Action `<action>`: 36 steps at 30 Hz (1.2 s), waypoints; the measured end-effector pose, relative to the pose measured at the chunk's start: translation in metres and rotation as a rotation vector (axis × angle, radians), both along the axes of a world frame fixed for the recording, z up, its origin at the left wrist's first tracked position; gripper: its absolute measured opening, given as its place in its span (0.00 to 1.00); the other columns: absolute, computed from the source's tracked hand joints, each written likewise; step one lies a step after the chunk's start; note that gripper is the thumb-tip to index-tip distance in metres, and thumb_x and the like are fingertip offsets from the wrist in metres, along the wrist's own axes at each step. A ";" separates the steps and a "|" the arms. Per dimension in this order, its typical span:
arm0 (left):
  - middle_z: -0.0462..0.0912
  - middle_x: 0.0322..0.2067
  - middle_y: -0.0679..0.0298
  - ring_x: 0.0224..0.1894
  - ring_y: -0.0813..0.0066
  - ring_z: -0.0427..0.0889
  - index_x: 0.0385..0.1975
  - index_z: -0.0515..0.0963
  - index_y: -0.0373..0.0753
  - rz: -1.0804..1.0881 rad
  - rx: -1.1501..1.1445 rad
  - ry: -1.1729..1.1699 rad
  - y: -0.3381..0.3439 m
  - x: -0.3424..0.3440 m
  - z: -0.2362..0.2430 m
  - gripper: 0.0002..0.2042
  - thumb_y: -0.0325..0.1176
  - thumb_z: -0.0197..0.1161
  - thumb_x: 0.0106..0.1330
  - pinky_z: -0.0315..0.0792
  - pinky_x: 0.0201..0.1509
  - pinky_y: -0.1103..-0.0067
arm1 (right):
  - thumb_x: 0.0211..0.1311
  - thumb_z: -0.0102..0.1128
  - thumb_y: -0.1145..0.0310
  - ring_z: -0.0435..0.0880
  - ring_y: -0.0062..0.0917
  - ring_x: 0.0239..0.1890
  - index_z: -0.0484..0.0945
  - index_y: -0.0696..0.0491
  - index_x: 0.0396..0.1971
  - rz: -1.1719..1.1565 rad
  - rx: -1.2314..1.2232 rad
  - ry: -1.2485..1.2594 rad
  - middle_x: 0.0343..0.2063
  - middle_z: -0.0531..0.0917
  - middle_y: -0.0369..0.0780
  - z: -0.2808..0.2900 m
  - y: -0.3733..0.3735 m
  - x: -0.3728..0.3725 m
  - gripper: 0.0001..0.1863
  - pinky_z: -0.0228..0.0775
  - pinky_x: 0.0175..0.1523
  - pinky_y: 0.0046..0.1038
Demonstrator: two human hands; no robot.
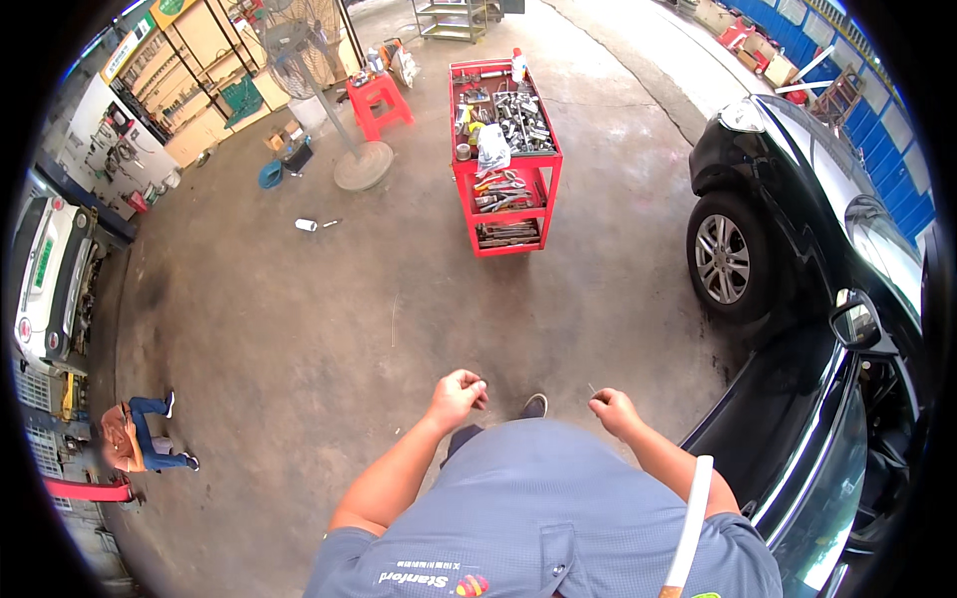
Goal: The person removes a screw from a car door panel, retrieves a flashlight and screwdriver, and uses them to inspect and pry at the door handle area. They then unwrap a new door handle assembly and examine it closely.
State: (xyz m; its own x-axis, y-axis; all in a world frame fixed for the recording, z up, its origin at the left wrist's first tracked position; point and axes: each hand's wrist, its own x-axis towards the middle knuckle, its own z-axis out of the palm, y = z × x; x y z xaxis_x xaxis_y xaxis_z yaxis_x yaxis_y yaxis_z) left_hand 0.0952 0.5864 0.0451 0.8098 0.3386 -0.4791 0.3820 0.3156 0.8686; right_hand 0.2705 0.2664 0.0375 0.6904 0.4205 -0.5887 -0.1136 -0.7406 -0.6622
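Note:
My left hand (457, 399) is raised in front of my body with its fingers curled closed. Whether it grips anything small is hidden. Level with it on the other side, my right hand (615, 411) pinches a thin, short rod (592, 388) that sticks up past the fingertips; its kind is too small to tell. Both hands are in the air over the concrete floor, apart from each other. Ahead of them stands a red tool cart (508, 164), its top tray full of sockets (520, 122) and its lower shelves holding pliers and other hand tools.
A black car (788, 189) stands close on my right, its door (768, 419) beside me. Ahead left are a red stool (379, 105) and a pedestal fan (363, 166). A seated person (140, 436) and a white vehicle (45, 279) are far left. A cigarette (690, 528) crosses the lower right.

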 end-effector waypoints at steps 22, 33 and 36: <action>0.84 0.31 0.57 0.27 0.72 0.83 0.44 0.75 0.31 0.203 -0.016 0.044 0.360 0.390 -0.099 0.09 0.32 0.59 0.74 0.79 0.32 0.76 | 0.66 0.50 0.78 0.80 0.20 0.29 0.77 0.61 0.49 -0.286 0.050 0.055 0.32 0.83 0.41 0.016 0.245 0.290 0.14 0.75 0.36 0.24; 0.84 0.28 0.60 0.23 0.75 0.82 0.41 0.78 0.33 0.245 0.059 0.278 0.426 0.518 -0.127 0.09 0.33 0.58 0.74 0.78 0.29 0.77 | 0.67 0.52 0.78 0.80 0.18 0.27 0.77 0.61 0.49 -0.146 -0.020 0.049 0.30 0.83 0.39 0.015 0.319 0.437 0.12 0.74 0.35 0.22; 0.84 0.26 0.60 0.23 0.75 0.82 0.39 0.78 0.33 0.330 0.029 0.312 0.420 0.526 -0.133 0.08 0.31 0.60 0.73 0.78 0.27 0.77 | 0.67 0.52 0.77 0.79 0.18 0.28 0.78 0.59 0.48 -0.068 -0.045 0.060 0.29 0.83 0.37 0.018 0.347 0.494 0.12 0.73 0.35 0.23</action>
